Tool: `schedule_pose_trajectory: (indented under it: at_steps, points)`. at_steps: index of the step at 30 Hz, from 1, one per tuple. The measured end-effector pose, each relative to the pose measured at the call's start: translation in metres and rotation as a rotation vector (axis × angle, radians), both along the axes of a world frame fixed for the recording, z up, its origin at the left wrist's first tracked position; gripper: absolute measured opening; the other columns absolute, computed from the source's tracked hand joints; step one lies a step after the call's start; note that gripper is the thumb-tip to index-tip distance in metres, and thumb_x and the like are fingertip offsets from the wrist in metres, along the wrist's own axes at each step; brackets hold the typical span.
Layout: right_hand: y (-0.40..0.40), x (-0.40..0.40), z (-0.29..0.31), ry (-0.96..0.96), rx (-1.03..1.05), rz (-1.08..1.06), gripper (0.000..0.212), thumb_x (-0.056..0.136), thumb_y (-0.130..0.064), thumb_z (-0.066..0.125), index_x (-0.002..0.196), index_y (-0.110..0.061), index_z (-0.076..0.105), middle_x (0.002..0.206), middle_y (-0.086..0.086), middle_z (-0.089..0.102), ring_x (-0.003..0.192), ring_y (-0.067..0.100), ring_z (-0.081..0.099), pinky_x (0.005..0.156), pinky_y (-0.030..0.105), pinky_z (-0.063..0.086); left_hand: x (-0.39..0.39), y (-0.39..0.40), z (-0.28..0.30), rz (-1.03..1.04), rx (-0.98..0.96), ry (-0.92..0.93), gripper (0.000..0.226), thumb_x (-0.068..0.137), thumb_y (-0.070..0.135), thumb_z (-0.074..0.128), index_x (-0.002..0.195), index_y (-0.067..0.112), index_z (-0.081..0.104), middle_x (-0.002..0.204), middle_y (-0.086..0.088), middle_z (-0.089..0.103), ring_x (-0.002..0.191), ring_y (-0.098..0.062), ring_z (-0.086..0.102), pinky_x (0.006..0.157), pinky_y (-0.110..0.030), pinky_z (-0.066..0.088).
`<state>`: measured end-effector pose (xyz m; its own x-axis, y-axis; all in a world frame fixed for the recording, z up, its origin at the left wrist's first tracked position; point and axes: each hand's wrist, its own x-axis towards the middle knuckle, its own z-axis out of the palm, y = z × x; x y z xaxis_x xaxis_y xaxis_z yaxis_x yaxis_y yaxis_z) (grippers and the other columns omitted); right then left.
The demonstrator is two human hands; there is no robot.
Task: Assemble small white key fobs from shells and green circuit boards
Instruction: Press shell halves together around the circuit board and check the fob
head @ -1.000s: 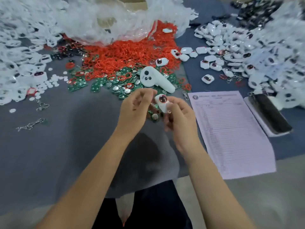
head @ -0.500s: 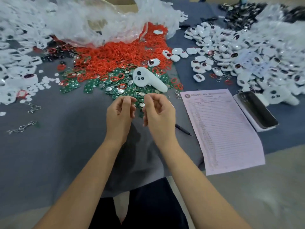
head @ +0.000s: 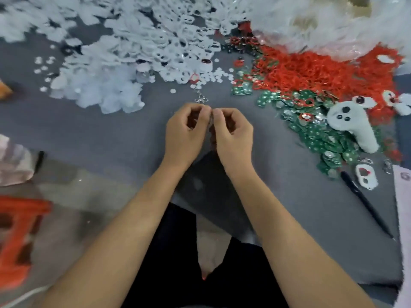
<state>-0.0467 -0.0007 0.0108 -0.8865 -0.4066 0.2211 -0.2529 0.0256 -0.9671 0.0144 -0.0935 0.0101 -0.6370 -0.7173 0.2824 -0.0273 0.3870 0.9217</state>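
My left hand (head: 186,134) and my right hand (head: 233,134) meet over the grey cloth (head: 111,141), fingers curled, fingertips touching. Together they pinch a small greyish metal piece (head: 211,118), mostly hidden by the fingers. Just beyond them lies a metal keychain clasp (head: 201,98). Green circuit boards (head: 315,132) are heaped to the right, and white shells (head: 115,70) are piled at the far left. A white fob with a red ring (head: 367,176) lies on the cloth at the right, beside a black pen (head: 364,203).
Red rubber rings (head: 311,70) are piled at the back right under a clear plastic bag (head: 322,25). A white controller-shaped object (head: 351,125) rests on the boards. Small white discs (head: 213,76) are scattered ahead. A paper sheet (head: 403,207) shows at the right edge, an orange stool (head: 15,230) at the lower left.
My right hand let go of the white fob it held a second ago. Both hands came together fingertip to fingertip, and my view swung left.
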Motion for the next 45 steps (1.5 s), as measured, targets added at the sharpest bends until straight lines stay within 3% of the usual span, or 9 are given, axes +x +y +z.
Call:
schedule_pose_trajectory:
  at_steps: [6,11,17,21,25,31,35,41,45]
  points:
    - [-0.101,0.04,0.004,0.027,0.027,0.224,0.014,0.101,-0.022,0.061,0.09,-0.021,0.07,0.071,-0.009,0.067,0.066,0.008,0.064,0.063,0.027,0.053,0.071,-0.08,0.018,0.271,0.02,0.034,0.007,0.103,0.027,0.062,0.101,0.024,0.068,0.09,0.014,0.072,0.081,-0.001,0.067,0.074,-0.014,0.049]
    - [-0.151,0.063,-0.002,0.058,0.077,0.364,0.017,0.1,-0.03,0.06,0.086,-0.023,0.067,0.063,0.001,0.059,0.059,0.034,0.057,0.059,0.045,0.051,0.119,-0.141,0.019,0.45,0.067,0.029,0.007,0.103,0.024,0.063,0.101,0.019,0.067,0.088,-0.005,0.071,0.076,-0.021,0.064,0.075,-0.043,0.058]
    - [-0.193,0.044,-0.008,0.128,0.155,0.288,0.015,0.099,-0.025,0.062,0.086,-0.021,0.067,0.069,-0.013,0.063,0.065,0.001,0.058,0.066,0.014,0.043,0.117,-0.176,0.0,0.444,-0.075,-0.156,0.009,0.097,0.023,0.069,0.105,0.019,0.069,0.086,0.015,0.066,0.079,0.0,0.061,0.078,-0.013,0.048]
    - [-0.213,0.016,-0.004,0.22,0.203,0.213,0.014,0.1,-0.025,0.061,0.087,-0.019,0.065,0.07,-0.014,0.06,0.063,0.0,0.053,0.065,0.014,0.041,0.089,-0.193,-0.005,0.344,-0.146,-0.204,0.015,0.095,0.021,0.069,0.11,0.016,0.068,0.094,0.011,0.069,0.084,-0.002,0.061,0.079,-0.011,0.045]
    - [-0.238,-0.015,0.007,0.342,0.285,0.193,0.014,0.1,-0.031,0.059,0.089,-0.024,0.063,0.072,-0.018,0.057,0.065,-0.003,0.053,0.062,0.01,0.035,0.056,-0.225,0.002,0.349,-0.202,-0.194,0.018,0.096,0.019,0.066,0.113,0.013,0.068,0.102,0.006,0.069,0.093,-0.007,0.061,0.087,-0.026,0.051]
    - [-0.27,-0.028,-0.003,0.402,0.421,0.216,0.019,0.101,-0.033,0.057,0.099,-0.02,0.07,0.077,-0.017,0.055,0.077,0.004,0.052,0.066,0.022,0.036,0.029,-0.273,0.001,0.388,-0.442,-0.58,0.036,0.098,0.02,0.06,0.133,0.023,0.064,0.125,-0.002,0.055,0.124,-0.022,0.046,0.094,-0.031,0.044]
    - [-0.275,-0.028,-0.008,0.421,0.396,0.182,0.017,0.101,-0.033,0.058,0.098,-0.02,0.07,0.075,-0.015,0.058,0.077,0.004,0.052,0.059,0.015,0.036,0.025,-0.284,0.0,0.447,-0.542,-0.523,0.021,0.097,0.023,0.065,0.117,0.019,0.072,0.116,-0.005,0.057,0.117,-0.026,0.049,0.093,-0.038,0.044]
    - [-0.286,-0.037,-0.007,0.524,0.546,0.119,0.03,0.101,-0.025,0.053,0.127,-0.03,0.065,0.121,-0.009,0.067,0.121,0.02,0.052,0.075,0.028,0.034,0.019,-0.275,-0.003,0.495,-0.555,-0.491,0.019,0.101,0.033,0.059,0.114,0.025,0.07,0.11,0.004,0.066,0.109,-0.023,0.056,0.091,-0.037,0.044]
    - [-0.284,-0.043,-0.012,0.5,0.623,0.149,0.044,0.101,-0.02,0.05,0.143,-0.034,0.056,0.135,-0.006,0.062,0.13,0.022,0.048,0.08,0.028,0.032,0.019,-0.267,-0.003,0.523,-0.508,-0.354,0.021,0.103,0.037,0.058,0.108,0.019,0.067,0.093,0.016,0.062,0.093,-0.021,0.061,0.086,-0.04,0.046]
